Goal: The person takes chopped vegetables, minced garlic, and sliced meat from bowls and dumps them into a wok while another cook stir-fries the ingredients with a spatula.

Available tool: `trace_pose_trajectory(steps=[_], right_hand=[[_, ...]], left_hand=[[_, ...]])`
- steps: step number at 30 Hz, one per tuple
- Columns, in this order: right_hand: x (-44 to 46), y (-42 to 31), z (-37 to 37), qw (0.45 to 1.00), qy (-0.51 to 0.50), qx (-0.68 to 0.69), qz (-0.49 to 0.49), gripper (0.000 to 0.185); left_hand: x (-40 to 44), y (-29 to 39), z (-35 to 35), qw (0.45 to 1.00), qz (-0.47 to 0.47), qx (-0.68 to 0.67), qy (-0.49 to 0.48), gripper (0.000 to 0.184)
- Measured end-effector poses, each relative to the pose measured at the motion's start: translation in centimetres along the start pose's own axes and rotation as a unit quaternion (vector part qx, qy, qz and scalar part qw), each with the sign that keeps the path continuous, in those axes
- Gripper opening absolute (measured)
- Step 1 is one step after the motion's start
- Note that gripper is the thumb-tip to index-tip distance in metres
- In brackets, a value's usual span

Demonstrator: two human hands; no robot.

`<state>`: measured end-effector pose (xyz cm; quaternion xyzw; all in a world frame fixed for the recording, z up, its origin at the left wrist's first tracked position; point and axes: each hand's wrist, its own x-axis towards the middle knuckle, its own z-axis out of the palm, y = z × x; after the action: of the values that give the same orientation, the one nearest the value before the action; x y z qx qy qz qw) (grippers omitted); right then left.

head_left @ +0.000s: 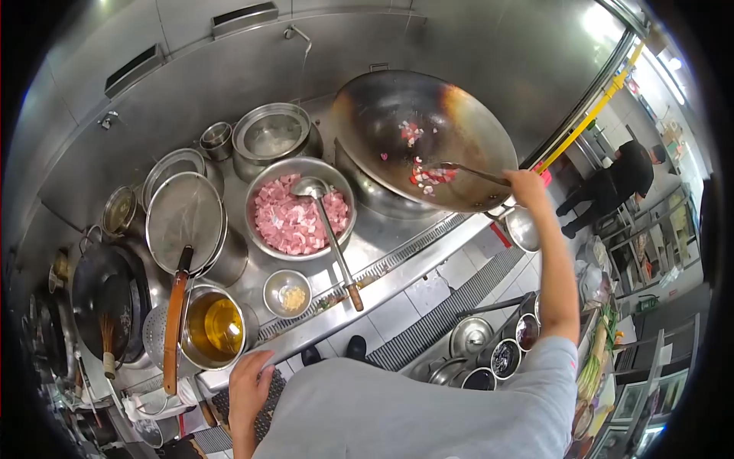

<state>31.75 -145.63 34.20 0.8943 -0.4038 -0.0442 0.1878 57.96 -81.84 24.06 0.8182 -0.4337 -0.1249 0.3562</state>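
Note:
My right hand (pixel 526 188) is closed round the handle of a wok spatula (pixel 478 174) at the wok's right rim. The spatula's head is low in the big wok (pixel 474 122), among chopped red and white pieces (pixel 432 176). A second small heap of these pieces (pixel 410 134) lies higher up the wok's surface. My left hand (pixel 248 382) hangs at the counter's front edge, holding nothing, its fingers loosely bent and apart. Nearest to it is a metal pot of yellow oil (pixel 222 325).
Left of the wok, a bowl of cubed pink meat (pixel 294 218) has a ladle (pixel 332 241) resting across it. A small bowl (pixel 287 294) holds pale minced bits. A long-handled strainer (pixel 186 222) tops a pot. Lidded pots (pixel 470 336) stand lower right. A person (pixel 623 172) is behind at right.

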Motion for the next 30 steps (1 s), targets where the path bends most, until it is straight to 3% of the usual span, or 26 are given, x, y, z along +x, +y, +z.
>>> trace_pose_trajectory(steps=[2, 5, 9, 10, 12, 14, 16, 22, 26, 30], right_hand=[[-3.6, 2.0, -3.8, 0.996, 0.059, 0.054, -0.025, 0.024], [-6.0, 1.9, -8.9, 0.999, -0.006, 0.015, -0.043, 0.026], [-1.8, -0.6, -3.5, 0.994, 0.029, 0.075, -0.067, 0.027], [-0.4, -2.7, -2.8, 0.999, -0.012, 0.026, -0.034, 0.027], [3.9, -2.7, 4.6, 0.989, 0.078, 0.122, -0.013, 0.022], [5.9, -3.8, 4.8, 0.986, 0.074, 0.14, 0.046, 0.022], [9.5, -2.4, 8.3, 0.978, 0.136, 0.127, 0.099, 0.024], [16.1, -8.3, 7.7, 0.969, 0.03, 0.15, 0.192, 0.033], [16.4, -13.4, 9.7, 0.972, 0.016, 0.196, 0.127, 0.032], [9.2, -13.6, 3.5, 0.994, 0.003, 0.108, -0.013, 0.028]], left_hand=[[0.7, 0.0, -0.1, 1.0, 0.015, 0.008, -0.002, 0.028], [1.4, -0.4, -0.1, 0.999, 0.03, -0.015, -0.003, 0.029], [2.3, -0.1, -0.6, 0.999, 0.036, -0.01, 0.001, 0.029], [2.2, 0.1, -0.6, 0.999, 0.036, -0.009, -0.005, 0.03], [1.2, 0.3, -0.9, 1.0, 0.023, -0.007, 0.007, 0.029], [0.5, 0.4, -1.5, 0.999, 0.026, 0.012, 0.024, 0.029], [-1.0, 0.2, -1.8, 0.999, -0.024, 0.003, 0.038, 0.028], [-1.9, 1.4, -0.7, 0.999, -0.033, -0.002, 0.026, 0.029], [-1.0, 2.1, -0.1, 1.0, -0.009, -0.029, 0.007, 0.029], [-0.4, 1.2, -0.6, 0.999, 0.01, -0.033, -0.006, 0.028]])
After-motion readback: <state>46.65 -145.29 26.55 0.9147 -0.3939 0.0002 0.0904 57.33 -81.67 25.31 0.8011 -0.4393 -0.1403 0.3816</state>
